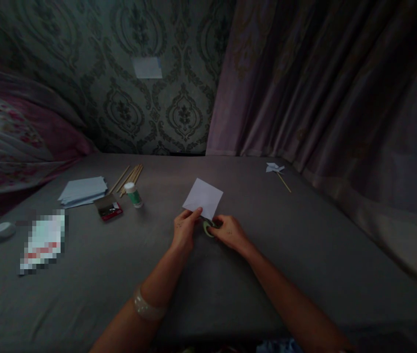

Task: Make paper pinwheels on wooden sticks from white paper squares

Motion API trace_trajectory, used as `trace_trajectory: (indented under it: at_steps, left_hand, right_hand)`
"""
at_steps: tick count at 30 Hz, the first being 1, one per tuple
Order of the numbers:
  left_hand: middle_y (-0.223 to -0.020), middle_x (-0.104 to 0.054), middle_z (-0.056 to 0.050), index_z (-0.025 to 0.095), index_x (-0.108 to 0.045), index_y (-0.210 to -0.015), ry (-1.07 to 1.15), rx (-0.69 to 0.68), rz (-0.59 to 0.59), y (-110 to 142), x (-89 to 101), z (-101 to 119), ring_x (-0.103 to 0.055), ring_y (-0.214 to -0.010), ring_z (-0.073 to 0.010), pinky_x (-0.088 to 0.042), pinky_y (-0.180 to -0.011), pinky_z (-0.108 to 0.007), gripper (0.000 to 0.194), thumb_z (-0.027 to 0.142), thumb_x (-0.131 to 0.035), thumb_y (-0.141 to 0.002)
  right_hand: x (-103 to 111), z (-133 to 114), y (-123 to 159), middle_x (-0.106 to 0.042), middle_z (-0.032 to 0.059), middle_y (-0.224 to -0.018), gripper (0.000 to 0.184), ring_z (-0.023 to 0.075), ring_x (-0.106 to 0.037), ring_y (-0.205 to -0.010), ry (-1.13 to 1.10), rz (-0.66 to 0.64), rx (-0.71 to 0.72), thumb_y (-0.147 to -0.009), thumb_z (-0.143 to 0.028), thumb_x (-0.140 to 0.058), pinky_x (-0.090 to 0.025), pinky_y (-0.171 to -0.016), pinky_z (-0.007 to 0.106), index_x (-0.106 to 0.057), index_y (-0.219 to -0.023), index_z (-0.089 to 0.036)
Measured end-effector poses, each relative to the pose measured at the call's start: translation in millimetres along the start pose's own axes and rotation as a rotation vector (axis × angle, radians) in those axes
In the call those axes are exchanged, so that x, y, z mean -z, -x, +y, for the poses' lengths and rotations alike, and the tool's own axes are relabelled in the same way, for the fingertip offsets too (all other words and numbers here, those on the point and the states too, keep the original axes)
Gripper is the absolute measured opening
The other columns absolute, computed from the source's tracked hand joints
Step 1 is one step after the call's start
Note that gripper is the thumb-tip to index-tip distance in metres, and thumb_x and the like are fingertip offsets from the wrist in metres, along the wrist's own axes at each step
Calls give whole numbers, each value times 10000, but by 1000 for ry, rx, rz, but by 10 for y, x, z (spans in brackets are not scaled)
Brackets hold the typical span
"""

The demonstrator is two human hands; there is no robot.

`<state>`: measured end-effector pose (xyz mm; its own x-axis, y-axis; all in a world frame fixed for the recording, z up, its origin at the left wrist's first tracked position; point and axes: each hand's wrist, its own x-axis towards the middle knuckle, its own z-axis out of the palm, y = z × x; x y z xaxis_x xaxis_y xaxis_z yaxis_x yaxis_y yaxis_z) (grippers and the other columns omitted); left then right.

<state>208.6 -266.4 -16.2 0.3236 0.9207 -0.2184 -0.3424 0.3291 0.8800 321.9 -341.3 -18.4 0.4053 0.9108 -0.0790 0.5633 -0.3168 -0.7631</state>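
A white square of paper point(203, 197) lies tilted like a diamond on the grey surface point(304, 255). My left hand point(184, 229) pinches its near corner with thumb and fingers closed. My right hand point(230, 232) is closed around the greenish handle of what looks like scissors point(207, 227), right beside the same corner. The blades are hidden behind the paper and my fingers. A pale bangle point(145, 305) sits on my left wrist.
At the left lie a stack of white sheets point(82, 190), several wooden sticks point(129, 177), a glue bottle point(134, 194), a small red box point(109, 209) and a blurred packet point(43, 241). A paper pinwheel on a stick point(276, 170) lies at the far right by the curtain point(341, 98).
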Motion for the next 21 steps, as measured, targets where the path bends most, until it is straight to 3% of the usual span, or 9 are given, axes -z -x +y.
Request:
trace_trajectory:
  at_steps: [4,9,15,21]
  left_hand:
    - [-705,-672,-42,134,-661,-657,7,36,31,-13,25,15,-605,-628,-135,-455,-621,-247,306,339,-827,-503]
    - [-597,-601,5,145,-599,-577,-8,20,125,-72,65,75,-538,-546,-97,-385,-516,-213,329,339,-841,-468]
    - [-491,-517,38,142,-555,-522,7,73,178,-92,41,135,-466,-453,-58,-348,-447,-181,303,265,-831,-507]
    - [-520,-558,22,140,-560,-544,62,112,196,-62,9,189,-527,-474,-65,-426,-472,-164,239,165,-796,-574]
  right_hand:
    - [208,84,69,-729,87,-888,254,203,-670,-803,130,95,-4,-749,-316,-626,-463,-688,253,-716,-917,-148]
    - [677,492,201,-715,95,-1017,347,254,-658,-940,345,229,-162,-793,-386,-568,-458,-748,297,-706,-1037,-183]
    - [1186,938,427,-709,154,-975,415,286,-662,-898,572,415,-448,-821,-441,-528,-431,-659,308,-690,-1068,-150]
    - [1398,1166,533,-697,186,-979,365,280,-655,-902,714,497,-512,-851,-349,-508,-416,-675,313,-663,-1070,-100]
